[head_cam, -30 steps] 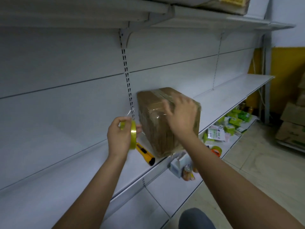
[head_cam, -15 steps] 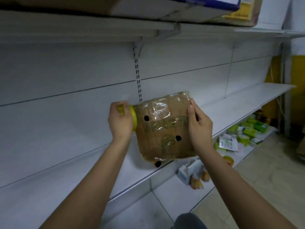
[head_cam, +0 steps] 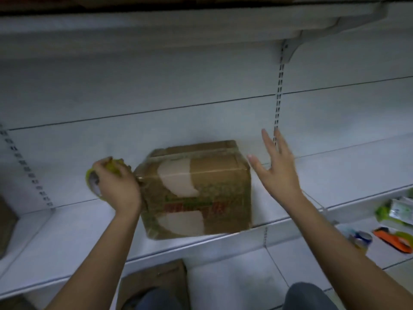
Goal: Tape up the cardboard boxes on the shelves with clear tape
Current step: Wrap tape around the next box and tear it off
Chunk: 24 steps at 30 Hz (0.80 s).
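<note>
The cardboard box [head_cam: 196, 193] sits on the white shelf [head_cam: 67, 247], its front bottom edge near the shelf's front lip, the right front corner reaching that lip. Bare shelf stretches to the left of the box and to the right along the back panel [head_cam: 156, 90]; the upper shelf [head_cam: 156, 25] hangs well above the box top. The box's long axis runs left to right, roughly along the shelf, with its printed face turned toward the person and clear tape glinting over the top edge.

The left hand [head_cam: 118, 186] presses against the box's left end, fingers curled round a yellow-cored tape roll [head_cam: 93, 179]. The right hand [head_cam: 277, 166] hovers just beside the box's right end, clear of it, fingers spread wide and straight, holding nothing. A slotted upright [head_cam: 279, 86] stands behind that hand.
</note>
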Motion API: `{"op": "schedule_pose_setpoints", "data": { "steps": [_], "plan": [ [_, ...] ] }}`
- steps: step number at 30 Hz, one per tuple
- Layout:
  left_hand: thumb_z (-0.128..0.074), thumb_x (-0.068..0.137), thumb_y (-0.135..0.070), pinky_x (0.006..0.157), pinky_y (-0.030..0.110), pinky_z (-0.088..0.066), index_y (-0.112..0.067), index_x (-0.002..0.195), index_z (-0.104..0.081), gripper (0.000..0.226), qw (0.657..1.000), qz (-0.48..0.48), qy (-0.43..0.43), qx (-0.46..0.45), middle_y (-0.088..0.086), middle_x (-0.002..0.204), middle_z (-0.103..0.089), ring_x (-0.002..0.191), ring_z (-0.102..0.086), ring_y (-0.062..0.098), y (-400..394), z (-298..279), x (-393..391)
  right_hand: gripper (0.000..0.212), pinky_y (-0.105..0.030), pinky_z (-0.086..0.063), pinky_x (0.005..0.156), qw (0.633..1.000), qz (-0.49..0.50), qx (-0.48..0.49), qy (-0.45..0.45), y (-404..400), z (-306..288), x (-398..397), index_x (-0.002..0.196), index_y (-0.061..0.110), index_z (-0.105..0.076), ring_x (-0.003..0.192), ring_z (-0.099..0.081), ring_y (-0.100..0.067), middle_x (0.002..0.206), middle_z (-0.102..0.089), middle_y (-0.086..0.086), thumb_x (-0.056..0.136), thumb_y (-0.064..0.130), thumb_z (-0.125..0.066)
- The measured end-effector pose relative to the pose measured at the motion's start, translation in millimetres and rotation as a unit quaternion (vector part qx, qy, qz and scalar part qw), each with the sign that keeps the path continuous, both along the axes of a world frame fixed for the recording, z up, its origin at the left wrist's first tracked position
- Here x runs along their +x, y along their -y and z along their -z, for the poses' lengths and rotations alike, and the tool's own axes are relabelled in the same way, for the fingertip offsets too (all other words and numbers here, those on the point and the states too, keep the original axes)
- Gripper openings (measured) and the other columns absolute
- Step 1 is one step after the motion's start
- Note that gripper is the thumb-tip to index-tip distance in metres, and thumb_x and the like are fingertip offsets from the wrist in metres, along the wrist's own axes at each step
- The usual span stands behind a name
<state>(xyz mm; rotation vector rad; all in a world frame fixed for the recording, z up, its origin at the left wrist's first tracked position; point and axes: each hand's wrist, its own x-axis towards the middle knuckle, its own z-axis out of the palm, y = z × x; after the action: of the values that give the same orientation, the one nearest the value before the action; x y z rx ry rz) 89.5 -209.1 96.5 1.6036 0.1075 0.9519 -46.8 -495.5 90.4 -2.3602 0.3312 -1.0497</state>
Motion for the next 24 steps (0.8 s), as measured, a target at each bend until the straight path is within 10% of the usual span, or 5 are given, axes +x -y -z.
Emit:
{"op": "schedule_pose_setpoints", "data": {
  "steps": [4,8,14,20,24],
  "plan": [
    [-0.047,0.104,-0.017,0.083,0.025,-0.049,-0.002,0.117,-0.051,0.021,0.998,0.029,0.012,0.049,0.005,0.100,-0.059,0.086,-0.060,0.016,-6.2,3.2,4.2,0.068,-0.043,-0.031,0.117,0.977,-0.196,-0.021,-0.086,-21.6,25.8,9.1,0.147,0.033,-0.042,0.144,-0.027,-0.011,0.159,-0.027,0.012,0.088,0.066,-0.051],
    [-0.047,0.101,-0.036,0.088,0.026,-0.054,-0.020,0.119,-0.053,0.025,0.997,0.049,-0.002,0.056,0.005,0.114,-0.063,0.085,-0.064,0.015,-41.4,-4.4,17.5,0.074,-0.034,-0.054,0.080,0.971,-0.061,-0.226,-0.051,-35.4,26.0,3.4,0.138,0.029,-0.054,0.109,-0.049,-0.019,0.134,-0.051,0.007,0.078,0.073,-0.053],
    [-0.052,0.100,-0.026,0.060,0.038,-0.061,-0.024,0.106,-0.052,0.006,0.982,0.170,0.051,0.071,0.018,0.102,-0.066,0.079,-0.073,0.027,-73.4,-29.7,-19.2,0.056,-0.025,-0.032,0.049,0.966,0.056,-0.247,-0.047,-128.8,12.3,3.8,0.099,0.016,-0.064,0.058,-0.050,-0.020,0.106,-0.051,-0.007,0.080,0.068,-0.064],
    [-0.051,0.103,-0.014,0.044,0.022,-0.048,-0.012,0.094,-0.061,0.014,0.932,0.311,-0.039,0.181,-0.002,0.066,-0.066,0.046,-0.059,0.011,-87.2,-69.1,-83.8,0.051,-0.031,-0.051,0.092,0.959,-0.262,-0.009,-0.108,-195.9,-3.6,0.4,0.140,0.012,-0.050,0.099,-0.064,-0.018,0.135,-0.041,0.000,0.103,0.045,-0.041],
    [-0.052,0.103,-0.018,0.044,0.020,-0.050,-0.009,0.096,-0.064,0.016,0.911,0.338,-0.099,0.214,0.017,0.080,-0.067,0.055,-0.060,0.026,-109.0,-97.5,-111.3,0.049,-0.025,-0.054,0.078,0.934,-0.332,0.129,-0.026,-195.9,-22.5,0.4,0.142,0.024,-0.050,0.075,-0.069,-0.005,0.124,-0.063,0.005,0.099,0.048,-0.049]
  ]
}}
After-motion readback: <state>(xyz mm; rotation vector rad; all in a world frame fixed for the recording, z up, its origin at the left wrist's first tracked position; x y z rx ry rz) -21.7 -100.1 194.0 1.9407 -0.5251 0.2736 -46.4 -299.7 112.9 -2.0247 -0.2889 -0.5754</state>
